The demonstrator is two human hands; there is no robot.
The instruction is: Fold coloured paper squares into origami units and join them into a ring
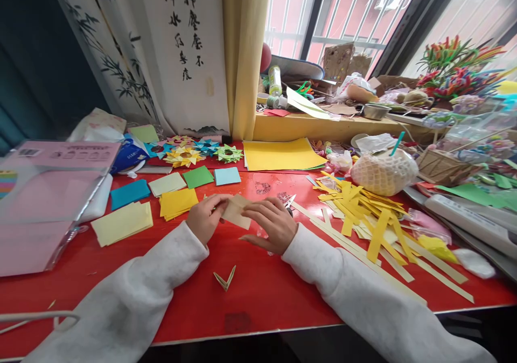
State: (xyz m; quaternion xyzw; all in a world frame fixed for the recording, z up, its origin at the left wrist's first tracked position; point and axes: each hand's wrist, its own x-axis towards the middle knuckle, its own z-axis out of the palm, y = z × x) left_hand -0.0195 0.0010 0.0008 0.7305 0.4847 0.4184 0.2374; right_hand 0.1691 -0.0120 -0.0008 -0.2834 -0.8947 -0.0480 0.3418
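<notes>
My left hand (205,217) and my right hand (270,224) pinch a small pale beige paper piece (237,212) between them, just above the red table (250,298). Both hands have their fingers closed on the paper's edges. White sleeves cover both forearms. A small folded V-shaped paper (225,280) lies on the table in front of me, between my arms. Scissors (289,201) peek out just behind my right hand.
Stacks of coloured paper squares (177,201) lie to the left, with folded paper stars (202,152) behind. Yellow paper strips (371,217) spread to the right. A pink plastic box (48,190) stands at left, a yellow sheet (283,154) at the back, and a cluttered windowsill (323,120) beyond.
</notes>
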